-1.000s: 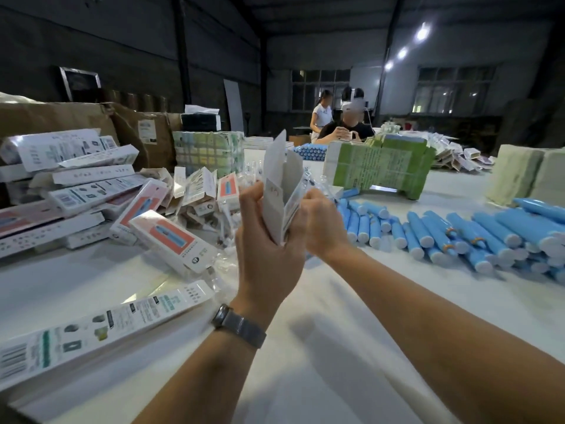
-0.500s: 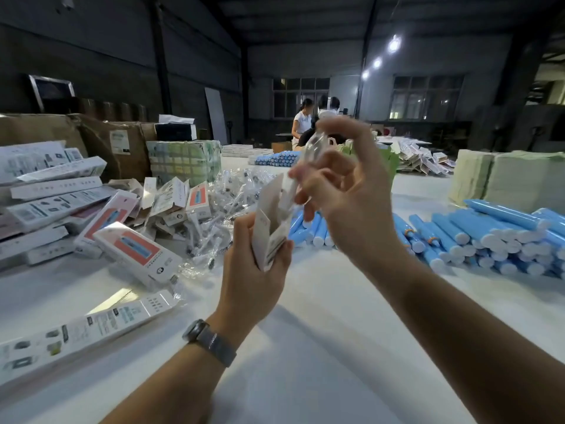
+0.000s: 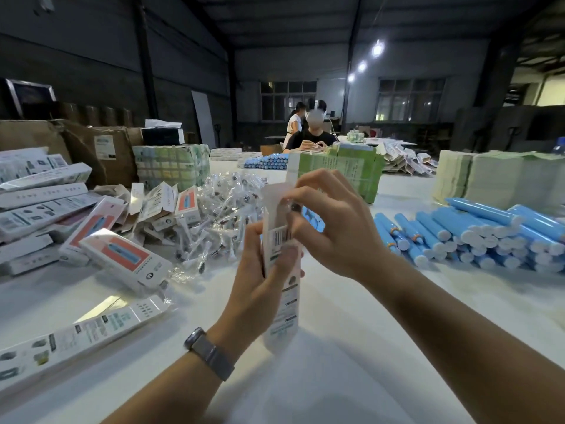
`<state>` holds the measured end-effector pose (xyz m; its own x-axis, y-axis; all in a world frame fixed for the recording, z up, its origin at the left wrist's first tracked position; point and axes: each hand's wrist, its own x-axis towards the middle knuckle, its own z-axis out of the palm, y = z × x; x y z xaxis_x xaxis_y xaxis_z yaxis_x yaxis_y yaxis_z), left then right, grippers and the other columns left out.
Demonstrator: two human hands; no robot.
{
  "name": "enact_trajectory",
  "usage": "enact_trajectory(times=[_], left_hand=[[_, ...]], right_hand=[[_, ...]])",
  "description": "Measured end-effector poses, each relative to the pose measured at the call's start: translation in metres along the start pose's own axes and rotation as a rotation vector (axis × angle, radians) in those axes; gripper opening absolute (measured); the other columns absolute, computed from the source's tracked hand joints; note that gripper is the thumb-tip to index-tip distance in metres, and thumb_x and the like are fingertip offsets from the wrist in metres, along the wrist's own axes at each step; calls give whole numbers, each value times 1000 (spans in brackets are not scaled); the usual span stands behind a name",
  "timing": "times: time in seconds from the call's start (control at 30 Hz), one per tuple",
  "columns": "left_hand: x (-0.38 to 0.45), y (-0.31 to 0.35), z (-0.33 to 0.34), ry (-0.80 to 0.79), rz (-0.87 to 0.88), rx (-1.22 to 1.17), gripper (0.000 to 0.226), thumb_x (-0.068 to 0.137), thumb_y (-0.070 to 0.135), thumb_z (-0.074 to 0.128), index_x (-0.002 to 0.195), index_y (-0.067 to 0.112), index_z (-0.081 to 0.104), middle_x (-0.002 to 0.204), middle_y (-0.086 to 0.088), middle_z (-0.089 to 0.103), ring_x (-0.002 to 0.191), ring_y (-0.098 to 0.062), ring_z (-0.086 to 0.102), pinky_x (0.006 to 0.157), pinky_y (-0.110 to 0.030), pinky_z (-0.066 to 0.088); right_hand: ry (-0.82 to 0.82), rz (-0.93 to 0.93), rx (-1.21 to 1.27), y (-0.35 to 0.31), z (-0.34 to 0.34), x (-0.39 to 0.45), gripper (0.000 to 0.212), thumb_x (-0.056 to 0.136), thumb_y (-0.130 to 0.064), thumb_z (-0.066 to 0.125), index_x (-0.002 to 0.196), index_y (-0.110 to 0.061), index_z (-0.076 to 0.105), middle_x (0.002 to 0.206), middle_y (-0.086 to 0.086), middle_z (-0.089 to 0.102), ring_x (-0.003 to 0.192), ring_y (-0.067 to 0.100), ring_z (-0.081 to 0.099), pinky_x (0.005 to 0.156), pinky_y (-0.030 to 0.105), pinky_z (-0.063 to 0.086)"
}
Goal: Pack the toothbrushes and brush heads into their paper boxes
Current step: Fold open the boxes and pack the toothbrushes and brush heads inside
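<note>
A wide white table [image 3: 351, 377] carries the stock: a bank of blue toothbrush handles [image 3: 477, 237] well off to the right, a slumped stack of printed boxes [image 3: 46, 206] to the left, and beside those a heap of brush heads [image 3: 220, 215] sealed in clear sleeves. Above the bare middle of the table an upright paper box [image 3: 279, 270] is held with its top flap lifted. The left hand [image 3: 260, 289] grips the box around its middle, fingers and thumb curled tight on the card. The right hand [image 3: 327, 228] sits at the open mouth, fingertips drawn together and pinching something small there; whether that is a bagged brush head or the flap itself, I cannot tell, since the fingers hide it. The step in hand looks like feeding a piece down into the box. To do it well, the left hand should keep the box steady without squeezing the walls inward, as thin card will buckle and narrow the opening. The right hand should line the piece up with the length of the box, slide it in straight, and keep the flap out of its path.
</note>
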<state>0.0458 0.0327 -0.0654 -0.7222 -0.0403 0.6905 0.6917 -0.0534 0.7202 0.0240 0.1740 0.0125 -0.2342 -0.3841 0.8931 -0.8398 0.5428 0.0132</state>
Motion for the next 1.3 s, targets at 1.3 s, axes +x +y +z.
enact_trajectory(times=[1.3], left_hand=[[-1, 14, 9, -23, 71, -62, 30, 97, 24, 45, 104, 52, 53, 106, -2, 69, 85, -39, 72, 68, -37, 60]], right_hand=[[-119, 474, 945, 0, -5, -28, 17, 84, -13, 69, 87, -30, 72, 98, -13, 67, 77, 8, 64, 58, 21, 53]])
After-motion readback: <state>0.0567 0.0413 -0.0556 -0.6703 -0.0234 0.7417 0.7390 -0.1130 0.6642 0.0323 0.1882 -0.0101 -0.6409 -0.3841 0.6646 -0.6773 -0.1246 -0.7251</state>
